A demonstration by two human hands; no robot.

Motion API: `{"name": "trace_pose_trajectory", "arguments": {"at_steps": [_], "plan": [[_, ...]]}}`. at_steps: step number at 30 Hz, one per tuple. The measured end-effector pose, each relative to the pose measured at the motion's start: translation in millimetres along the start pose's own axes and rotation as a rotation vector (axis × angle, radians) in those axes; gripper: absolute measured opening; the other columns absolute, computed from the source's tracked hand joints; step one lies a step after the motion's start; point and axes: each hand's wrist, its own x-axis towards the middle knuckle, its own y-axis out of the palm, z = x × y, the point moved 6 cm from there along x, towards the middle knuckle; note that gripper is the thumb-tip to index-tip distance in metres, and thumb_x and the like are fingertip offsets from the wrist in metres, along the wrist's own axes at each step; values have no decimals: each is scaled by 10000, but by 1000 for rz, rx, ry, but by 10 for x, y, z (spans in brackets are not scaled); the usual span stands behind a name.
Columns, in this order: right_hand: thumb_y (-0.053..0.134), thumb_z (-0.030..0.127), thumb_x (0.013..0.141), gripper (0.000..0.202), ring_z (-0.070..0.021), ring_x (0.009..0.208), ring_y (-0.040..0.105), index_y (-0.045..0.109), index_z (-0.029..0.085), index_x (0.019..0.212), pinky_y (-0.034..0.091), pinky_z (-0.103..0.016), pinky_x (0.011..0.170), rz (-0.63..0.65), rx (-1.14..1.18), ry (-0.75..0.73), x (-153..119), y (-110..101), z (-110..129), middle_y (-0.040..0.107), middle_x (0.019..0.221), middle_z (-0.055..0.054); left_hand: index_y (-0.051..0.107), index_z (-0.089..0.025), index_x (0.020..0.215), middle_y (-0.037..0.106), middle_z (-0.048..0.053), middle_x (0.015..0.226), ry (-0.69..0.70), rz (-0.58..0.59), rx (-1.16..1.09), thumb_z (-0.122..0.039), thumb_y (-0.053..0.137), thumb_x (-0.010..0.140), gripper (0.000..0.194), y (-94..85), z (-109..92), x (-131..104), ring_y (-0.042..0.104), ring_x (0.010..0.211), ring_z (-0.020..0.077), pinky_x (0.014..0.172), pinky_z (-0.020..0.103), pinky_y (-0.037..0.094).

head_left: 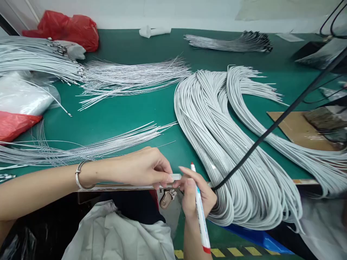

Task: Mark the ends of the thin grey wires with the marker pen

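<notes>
My left hand (pixel 155 168), with a silver bangle on its wrist, pinches a small translucent white piece (pixel 175 176) over the front edge of the green table (pixel 151 108). Just to the right, my right hand (pixel 199 193) has its fingers bent close to that piece. A white marker with red ends (pixel 200 213) is held in my right hand, its red tip pointing up. Whether the right fingertips touch the small piece is hard to tell. A black cable (pixel 249 153) runs from near my right hand to the upper right.
Thick looped bundles of grey cable (pixel 217 144) hang over the front edge. Thin wires (pixel 130 141) lie behind my left forearm, with more bundles (pixel 135 74) farther back. Red bags (pixel 70 30) are at the back left, cardboard (pixel 292 130) at the right.
</notes>
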Motion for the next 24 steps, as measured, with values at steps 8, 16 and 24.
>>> {"name": "trace_pose_trajectory", "arguments": {"at_steps": [8,16,24], "plan": [[498,59,884,504,-136,499,648,513,249,1350,566,-331,710,-26,-77,-102,-158,156,34,707,623,33,669,-113,831,696,42,740,-6,0,-151,-343,533,908,278,-25,66,33,643,599,109,539,165,483],[409,297,963,386,-136,513,602,538,201,1314,486,-250,477,-40,-5,27,-77,-38,-184,705,661,-14,643,-113,789,683,52,708,-4,6,-101,-386,534,913,319,-12,359,275,655,569,112,500,154,475],[571,161,853,123,-119,560,603,636,179,750,493,-209,477,-51,-48,68,-17,-124,-369,632,653,1,644,-112,772,688,46,697,-133,85,-131,-287,566,889,224,141,754,527,658,552,112,493,153,483]]}}
